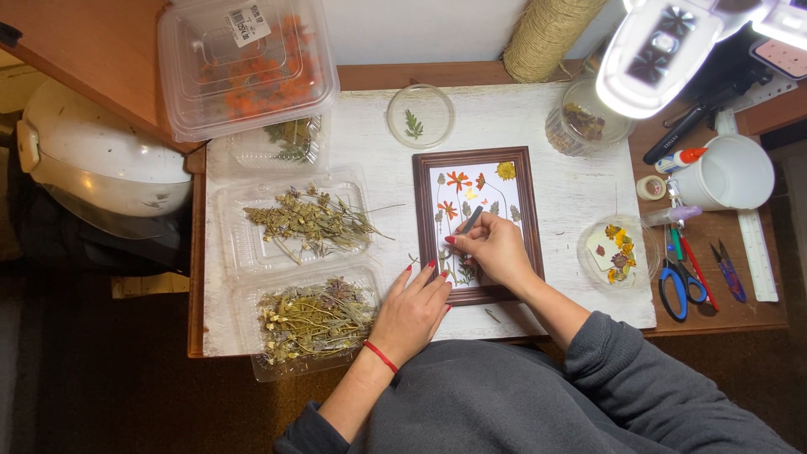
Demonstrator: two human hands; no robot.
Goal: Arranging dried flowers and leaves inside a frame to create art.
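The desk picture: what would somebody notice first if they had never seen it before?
Probably the brown picture frame in the middle of the white board, filled with pressed flowers. The right hand holds a dark tool over it, and the left hand rests at its lower left corner. Clear trays of dried plants lie to the left.

**Count on the worktop**

I count one frame [477, 225], four clear trays [248, 63], three round dishes [420, 115], two scissors [679, 282], one white cup [730, 172], one twine spool [548, 34], and two hands [412, 313].
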